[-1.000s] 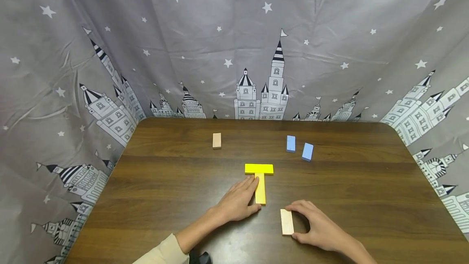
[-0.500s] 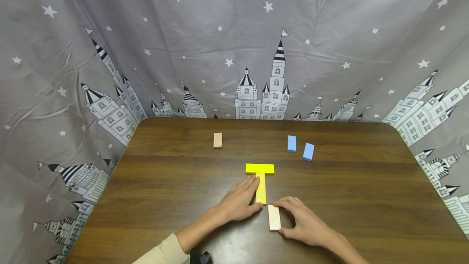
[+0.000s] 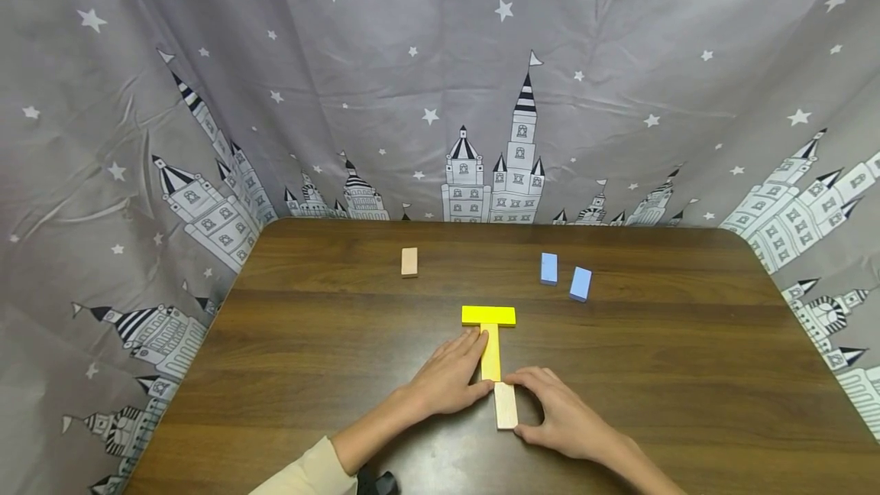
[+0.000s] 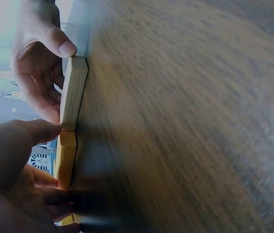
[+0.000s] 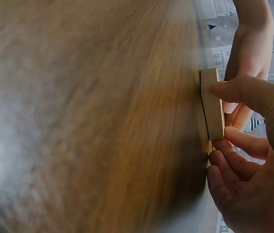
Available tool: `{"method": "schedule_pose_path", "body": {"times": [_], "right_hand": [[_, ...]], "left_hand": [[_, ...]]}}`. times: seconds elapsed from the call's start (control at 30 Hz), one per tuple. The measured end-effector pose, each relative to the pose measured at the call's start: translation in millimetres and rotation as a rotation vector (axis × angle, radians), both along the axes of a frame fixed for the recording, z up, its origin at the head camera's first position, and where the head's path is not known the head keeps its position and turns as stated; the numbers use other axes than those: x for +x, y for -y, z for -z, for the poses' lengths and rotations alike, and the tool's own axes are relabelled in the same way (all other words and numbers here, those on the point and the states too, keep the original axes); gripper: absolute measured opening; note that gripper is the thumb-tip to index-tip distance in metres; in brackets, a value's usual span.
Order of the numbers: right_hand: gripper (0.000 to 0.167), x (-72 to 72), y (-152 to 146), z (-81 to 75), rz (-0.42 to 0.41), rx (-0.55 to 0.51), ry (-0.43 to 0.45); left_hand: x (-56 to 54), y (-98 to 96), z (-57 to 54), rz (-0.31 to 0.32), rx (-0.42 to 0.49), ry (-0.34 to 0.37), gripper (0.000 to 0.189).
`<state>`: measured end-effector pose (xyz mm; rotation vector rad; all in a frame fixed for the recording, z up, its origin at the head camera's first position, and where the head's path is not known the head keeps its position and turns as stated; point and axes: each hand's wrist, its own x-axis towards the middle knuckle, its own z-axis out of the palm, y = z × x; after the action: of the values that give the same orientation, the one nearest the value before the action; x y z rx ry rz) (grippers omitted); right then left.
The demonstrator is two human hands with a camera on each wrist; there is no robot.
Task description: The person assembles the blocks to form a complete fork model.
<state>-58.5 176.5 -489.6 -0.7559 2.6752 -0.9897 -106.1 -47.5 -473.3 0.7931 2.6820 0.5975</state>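
Observation:
Two yellow wooden blocks lie on the table as a T: a crosswise block [image 3: 489, 315] at the far side and a lengthwise yellow block [image 3: 491, 361] below it. My left hand [image 3: 447, 376] rests beside the lengthwise one, fingertips along its left side and thumb at its near end. Between thumb and forefinger, my right hand [image 3: 560, 418] pinches a plain wooden block [image 3: 506, 406] by its ends. That plain block [image 4: 73, 92] meets the yellow block [image 4: 66, 162] end to end in the left wrist view, by my left thumb.
Toward the back of the dark wood table [image 3: 330, 373] lie a pale peach block [image 3: 409, 262] and two blue blocks, one blue block [image 3: 548, 268] left of the other blue block [image 3: 580, 283]. A grey curtain [image 3: 385, 59] with castles and stars hangs behind.
My right hand has slid the plain block leftward and slightly away from me, up to the near end of the lengthwise yellow block. My left hand has stayed in place.

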Motion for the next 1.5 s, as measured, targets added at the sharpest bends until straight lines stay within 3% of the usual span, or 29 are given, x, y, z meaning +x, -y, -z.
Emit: {"method": "schedule_pose_path", "body": {"times": [0.47,1.5], "right_hand": [[0.058,2.4,4.5,2.7,0.003,-0.04,-0.037],[0.059,3.8,12.1,2.5,0.039,-0.07,-0.023]], "left_hand": [[1.2,-0.2,0.5,-0.014,0.003,0.013,0.072],[1.0,-3.4,1.8,-0.021,-0.015,-0.02,0.071]]}}
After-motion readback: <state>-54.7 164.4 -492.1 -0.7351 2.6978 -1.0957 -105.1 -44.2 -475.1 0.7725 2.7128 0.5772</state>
